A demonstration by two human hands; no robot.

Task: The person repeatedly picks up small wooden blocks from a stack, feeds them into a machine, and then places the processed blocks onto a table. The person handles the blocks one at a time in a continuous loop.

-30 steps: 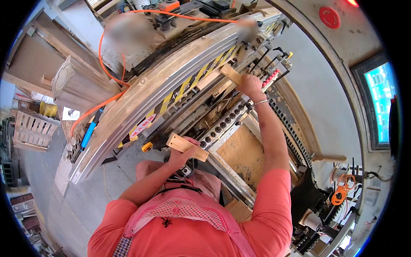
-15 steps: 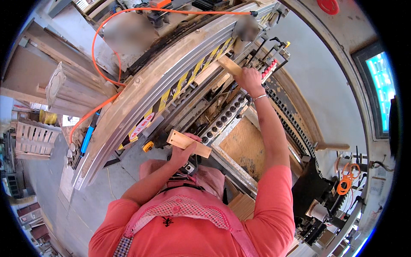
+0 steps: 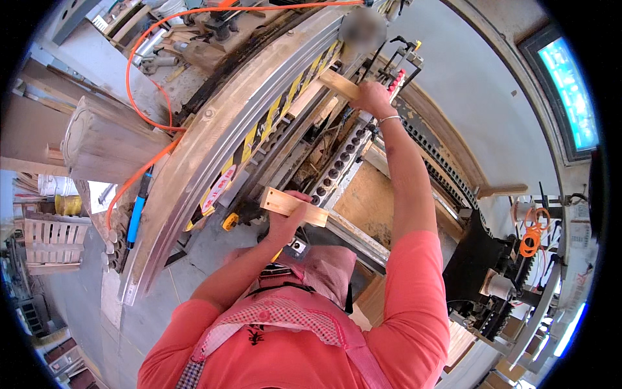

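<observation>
My left hand (image 3: 289,220) is closed round a short wooden block (image 3: 304,211) with small drilled holes at its left end, held in front of my waist. Farther off, my right hand (image 3: 374,98) grips the near end of another wooden block (image 3: 339,84) at the machine. That block's far end lies by a pale wooden strip (image 3: 306,98) along the striped rail. My right fingertips are partly hidden behind the hand. Between my arms runs a metal bar with a row of black round knobs (image 3: 341,164).
The long curved-looking machine beam (image 3: 188,139) with yellow-black tape crosses the left. An orange hose (image 3: 131,84) loops over it. A sawdust-covered panel (image 3: 363,201) lies inside the frame below my right forearm. At right are a lit screen (image 3: 569,94) and a coiled orange hose (image 3: 532,233).
The view has shifted a little. My left hand with its drilled block stands slightly farther right in the picture; my right hand still grips its block at the machine.
</observation>
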